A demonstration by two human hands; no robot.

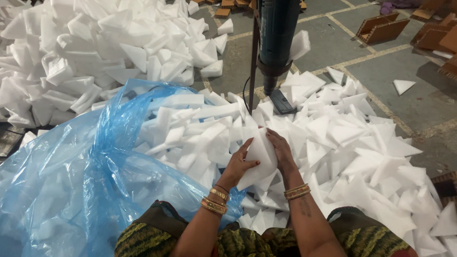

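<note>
The head view shows a white triangular foam piece [259, 154] held up between both hands, just above a loose heap of white foam offcuts [342, 138] spread over the grey tiled floor [381, 71]. The left hand [240, 164] is clamped on the piece's left edge, thumb on the near face and fingers [246, 145] curled round the edge. The right hand [281, 150] is pressed against the right side, its fingers [272, 135] closed on the top edge. Gold bangles are worn on both wrists. To the left, a large translucent blue plastic bag [85, 176] is seen lying open, with more foam pieces inside and spilling at its mouth. A second, taller pile of white foam blocks [85, 52] is stacked behind the bag. Directly beyond the hands, a dark teal upright power tool [276, 33] is mounted on a thin metal stand, its black base resting among the offcuts. Brown corrugated cardboard trays [381, 28] are scattered at the far right of the floor.
</note>
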